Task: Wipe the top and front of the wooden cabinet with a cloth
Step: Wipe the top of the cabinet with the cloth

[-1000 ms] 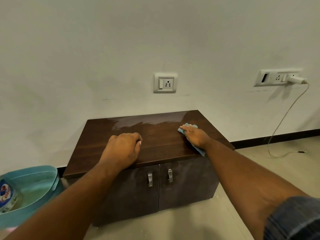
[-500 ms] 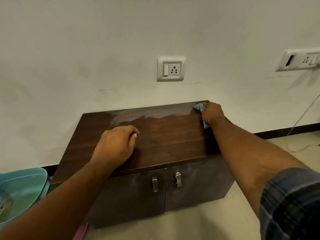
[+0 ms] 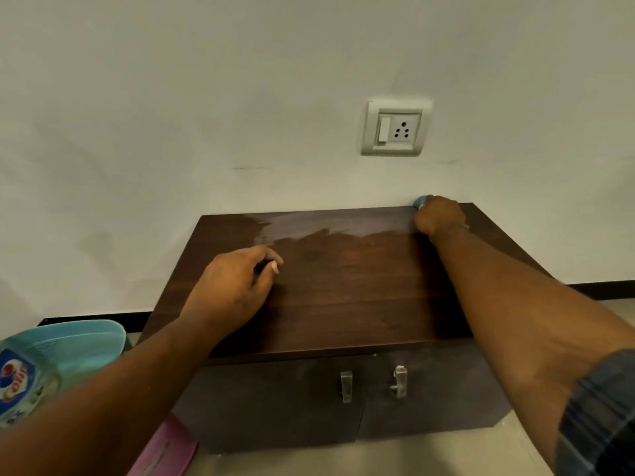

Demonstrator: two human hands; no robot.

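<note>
Dark wood cabinet (image 3: 343, 297) stands against the white wall, with a pale dusty band along the rear of its top. At the back right corner the right hand (image 3: 438, 216) presses a blue cloth (image 3: 420, 201) onto the top, fingers curled over it. The left hand (image 3: 237, 286) rests loosely curled on the top, holding nothing. A wall socket (image 3: 396, 128) sits above, and a teal basket (image 3: 79, 341) stands to the left.

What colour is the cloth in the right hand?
Light blue cloth, seen in the head view.
</note>
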